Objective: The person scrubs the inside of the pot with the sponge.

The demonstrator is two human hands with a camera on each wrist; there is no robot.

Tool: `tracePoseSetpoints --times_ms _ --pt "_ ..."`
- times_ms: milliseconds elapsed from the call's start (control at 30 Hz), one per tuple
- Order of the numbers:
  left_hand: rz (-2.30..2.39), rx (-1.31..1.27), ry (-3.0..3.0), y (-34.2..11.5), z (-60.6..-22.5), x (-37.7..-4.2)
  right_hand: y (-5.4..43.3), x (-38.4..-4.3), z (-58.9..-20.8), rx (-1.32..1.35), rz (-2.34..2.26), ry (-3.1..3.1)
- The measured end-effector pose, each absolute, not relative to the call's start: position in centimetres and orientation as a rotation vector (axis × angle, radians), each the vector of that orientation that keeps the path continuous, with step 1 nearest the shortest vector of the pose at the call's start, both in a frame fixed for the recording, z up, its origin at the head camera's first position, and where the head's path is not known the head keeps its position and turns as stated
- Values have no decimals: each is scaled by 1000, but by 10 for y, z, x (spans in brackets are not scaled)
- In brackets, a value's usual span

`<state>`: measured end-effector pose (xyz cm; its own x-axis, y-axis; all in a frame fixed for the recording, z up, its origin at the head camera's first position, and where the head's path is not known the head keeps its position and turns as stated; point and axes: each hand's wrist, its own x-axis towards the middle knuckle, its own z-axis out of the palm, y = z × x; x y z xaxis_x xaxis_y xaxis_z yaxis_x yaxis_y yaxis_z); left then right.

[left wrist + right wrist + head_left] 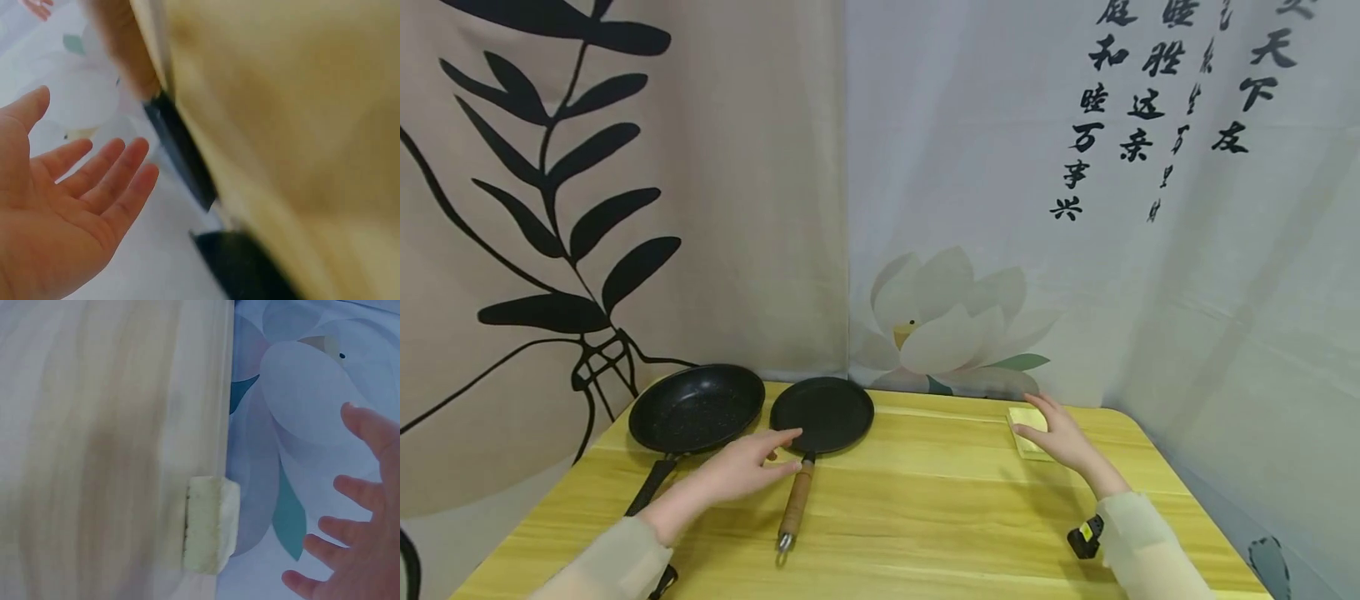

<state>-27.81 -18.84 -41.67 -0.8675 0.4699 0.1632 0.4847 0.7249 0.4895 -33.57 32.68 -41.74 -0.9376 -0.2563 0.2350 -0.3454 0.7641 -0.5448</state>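
Note:
My left hand (741, 468) reaches over the handles of two black pans, fingers spread and holding nothing. Just beyond its fingertips lies a flat round pan (823, 412) with a wooden handle (796, 504). To its left sits a deeper black frying pan (696, 408), its dark handle partly hidden by my forearm. At the right, my right hand (1063, 437) hovers by a pale yellow block (1026, 421), like a sponge or folded cloth. In the right wrist view that block (203, 525) lies at the table edge, apart from my spread fingers (359, 490).
The wooden table (925, 500) ends at a hanging cloth (760, 208) printed with leaves, a lotus and writing. A black device (1085, 537) is worn on my right wrist. In the left wrist view the pan parts are blurred.

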Motion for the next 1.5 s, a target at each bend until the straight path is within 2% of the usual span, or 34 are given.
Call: tracePoseSetpoints --times_ms 500,800,1500 --pt "-1622 -673 -2877 -174 -442 -263 351 -346 -442 368 929 -2793" --pt "-1679 -605 -2893 -169 -443 -260 361 -351 -450 320 1010 -2825" --pt "-1873 -528 -2925 -170 -454 -258 343 -365 -459 302 997 -2863"
